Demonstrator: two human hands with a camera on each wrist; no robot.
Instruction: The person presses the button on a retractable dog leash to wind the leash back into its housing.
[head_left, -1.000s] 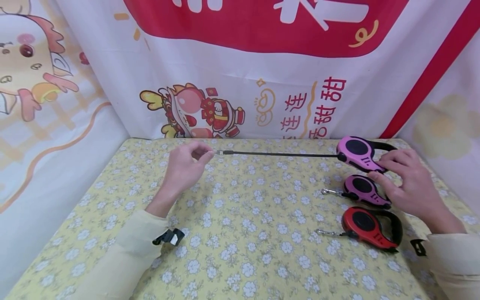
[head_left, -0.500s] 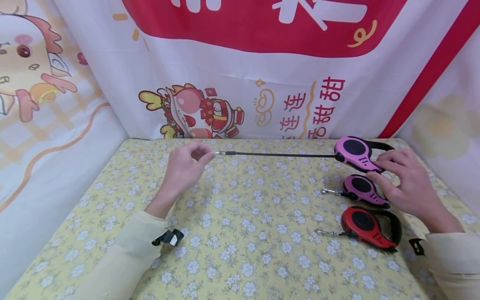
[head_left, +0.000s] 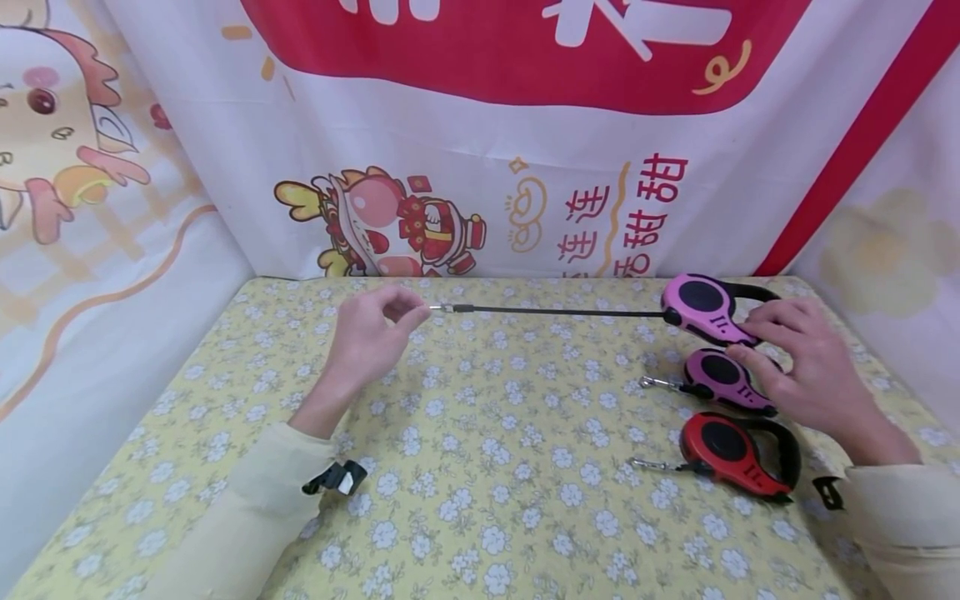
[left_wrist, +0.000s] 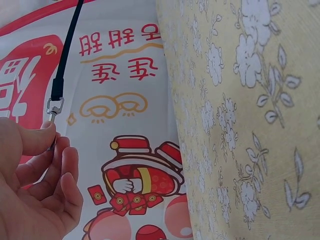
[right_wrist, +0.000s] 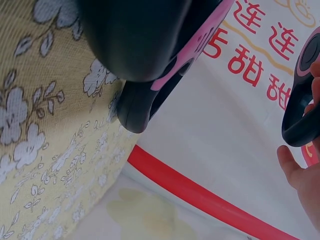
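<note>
On the left, the left hand [head_left: 369, 333] is seen raised just above the floral tabletop [head_left: 465, 467], and the metal clip [left_wrist: 54, 107] at the end of a black cord [head_left: 555, 312] is pinched between its thumb and fingertips [left_wrist: 35, 140], so this grip is clenched on the clip. From there the cord is stretched taut and nearly level across the far part of the tabletop, in front of the printed banner [head_left: 525, 125], over to the pink retractable leash [head_left: 701, 307] near the far right corner. That leash is steadied by the right hand [head_left: 806, 367]: fingers are laid over its black handle, and in the right wrist view the handle loop is seen hooked by the fingers, so this grip is grasping the leash housing. Just in front of it, a second pink leash [head_left: 723, 379] is lying flat, touched or overlapped by the thumb, which of the two cannot be told. Nearest the person, a red leash [head_left: 738, 457] is lying with its short clip pointed left.
</note>
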